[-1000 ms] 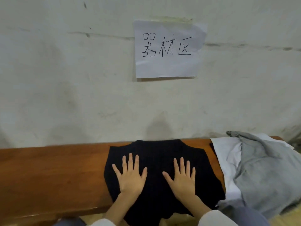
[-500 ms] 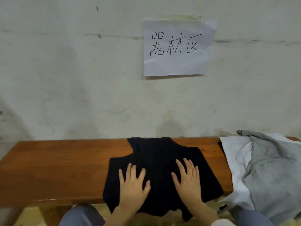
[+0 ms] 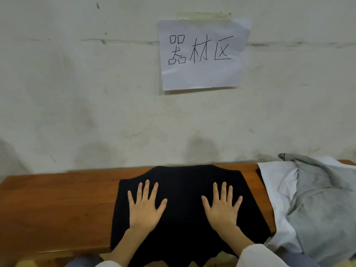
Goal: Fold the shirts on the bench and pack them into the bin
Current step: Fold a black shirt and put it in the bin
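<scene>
While both hands press flat with fingers spread, gripping nothing, the black shirt [image 3: 185, 199] lies under them mid-bench [image 3: 57, 199], overhanging its front edge; left hand [image 3: 145, 207] and right hand [image 3: 221, 208] sit equally near.

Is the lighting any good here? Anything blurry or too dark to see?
Head view: soft, even light, no harsh glare on the bench; the black shirt is so dark its folds vanish; the sign has sharp writing.
</scene>
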Motion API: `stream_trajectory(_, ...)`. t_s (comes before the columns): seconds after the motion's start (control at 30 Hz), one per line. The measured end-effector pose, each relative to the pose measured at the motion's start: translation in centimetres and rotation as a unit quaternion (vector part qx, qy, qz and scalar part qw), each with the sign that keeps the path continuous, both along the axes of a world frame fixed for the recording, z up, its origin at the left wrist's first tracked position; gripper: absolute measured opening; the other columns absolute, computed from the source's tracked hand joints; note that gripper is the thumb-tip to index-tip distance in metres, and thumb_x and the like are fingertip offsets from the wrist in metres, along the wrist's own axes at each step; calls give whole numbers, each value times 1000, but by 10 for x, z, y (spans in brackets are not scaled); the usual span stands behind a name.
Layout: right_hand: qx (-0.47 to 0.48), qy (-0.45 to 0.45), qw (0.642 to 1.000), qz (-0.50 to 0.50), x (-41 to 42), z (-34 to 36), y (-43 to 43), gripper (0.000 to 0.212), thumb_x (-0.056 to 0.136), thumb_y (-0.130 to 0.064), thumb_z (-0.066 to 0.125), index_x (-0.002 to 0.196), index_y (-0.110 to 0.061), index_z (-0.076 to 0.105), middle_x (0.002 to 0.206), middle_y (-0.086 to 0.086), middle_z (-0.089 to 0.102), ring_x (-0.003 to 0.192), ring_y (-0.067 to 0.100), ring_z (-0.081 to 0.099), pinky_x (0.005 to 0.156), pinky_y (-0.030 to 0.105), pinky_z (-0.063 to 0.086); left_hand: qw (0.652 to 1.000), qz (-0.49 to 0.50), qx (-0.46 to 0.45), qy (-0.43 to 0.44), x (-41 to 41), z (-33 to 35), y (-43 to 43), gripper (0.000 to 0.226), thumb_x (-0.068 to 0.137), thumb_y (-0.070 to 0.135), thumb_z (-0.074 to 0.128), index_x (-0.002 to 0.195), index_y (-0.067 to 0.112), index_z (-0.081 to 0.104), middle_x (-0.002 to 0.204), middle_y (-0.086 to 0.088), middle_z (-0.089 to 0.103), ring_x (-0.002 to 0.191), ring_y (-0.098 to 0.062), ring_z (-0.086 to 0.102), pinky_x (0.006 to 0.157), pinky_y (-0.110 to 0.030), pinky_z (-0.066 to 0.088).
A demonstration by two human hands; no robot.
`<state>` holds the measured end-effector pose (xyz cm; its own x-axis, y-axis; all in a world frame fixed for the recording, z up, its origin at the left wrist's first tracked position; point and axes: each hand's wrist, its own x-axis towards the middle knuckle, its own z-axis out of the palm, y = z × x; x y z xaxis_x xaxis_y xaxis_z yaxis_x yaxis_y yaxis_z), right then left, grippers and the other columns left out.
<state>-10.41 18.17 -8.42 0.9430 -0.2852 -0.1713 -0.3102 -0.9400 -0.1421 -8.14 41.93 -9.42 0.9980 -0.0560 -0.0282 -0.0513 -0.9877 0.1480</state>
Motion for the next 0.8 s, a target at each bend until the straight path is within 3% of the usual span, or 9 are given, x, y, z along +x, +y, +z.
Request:
stream_trajectory(0.27,42,19,999,20,4,4,-6,73,94,-65,16,152,-26,-3,159,5,-12,145,25,-16,113,52,-12,999,33,-18,40,-13,9,6,81,81,72,0,152,32,6,160,2,-3,147,-21,-10,113,-51,-13)
stream_trajectory(0.33,103,-6,994,35,1,8,-13,67,97,-58,25,152,-24,10,160,4,0,147,23,-8,115,48,-7,989,58,-128,43,-10,16,6,60,95,58,27,147,27,29,159,1,15,147,-20,1,116,-48,-8)
stream_trajectory(0.37,132,-45,989,46,-5,11,-16,60,99,-51,31,151,-22,20,159,4,11,147,21,2,117,45,0,975,65,-212,24,-12,24,4,47,98,46,38,139,24,45,153,0,31,145,-19,15,118,-46,3)
stream_trajectory(0.4,149,-96,982,62,-12,14,-18,53,99,-44,36,146,-20,32,155,2,26,145,20,17,117,42,13,955,64,-291,0,-17,33,2,33,98,36,45,126,23,56,140,2,48,137,-17,34,116,-43,20)
stream_trajectory(0.47,174,-202,958,107,-39,20,-20,34,98,-35,42,127,-20,53,129,-5,52,118,12,51,101,31,42,909,45,-413,-8,-45,51,-7,14,96,22,52,98,22,66,101,7,65,98,-8,60,89,-29,47)
stream_trajectory(0.53,198,-253,929,183,-71,18,-18,23,98,-37,41,101,-24,59,95,-13,58,80,2,58,70,23,51,855,27,-512,76,-78,55,-22,22,96,15,51,80,12,65,74,-1,65,62,-10,58,60,-25,46)
stream_trajectory(0.6,190,-219,923,252,-97,5,-20,30,99,-42,36,83,-24,56,72,-13,55,60,4,54,52,26,47,808,35,-565,163,-107,41,-35,28,97,10,49,73,4,63,64,-9,62,47,-16,54,45,-26,38)
stream_trajectory(0.67,168,-112,943,265,-113,-14,-29,40,98,-49,32,77,-23,54,67,-8,56,57,8,53,53,32,47,793,66,-573,195,-122,13,-39,27,96,8,50,74,1,64,66,-13,63,46,-19,57,42,-25,39)
stream_trajectory(0.8,203,60,974,81,-122,-47,-62,25,97,-33,47,73,-30,53,82,1,67,72,14,61,68,32,48,739,236,-588,229,-124,-46,-11,16,94,5,52,92,-2,66,84,-19,70,61,-22,67,54,-29,50)
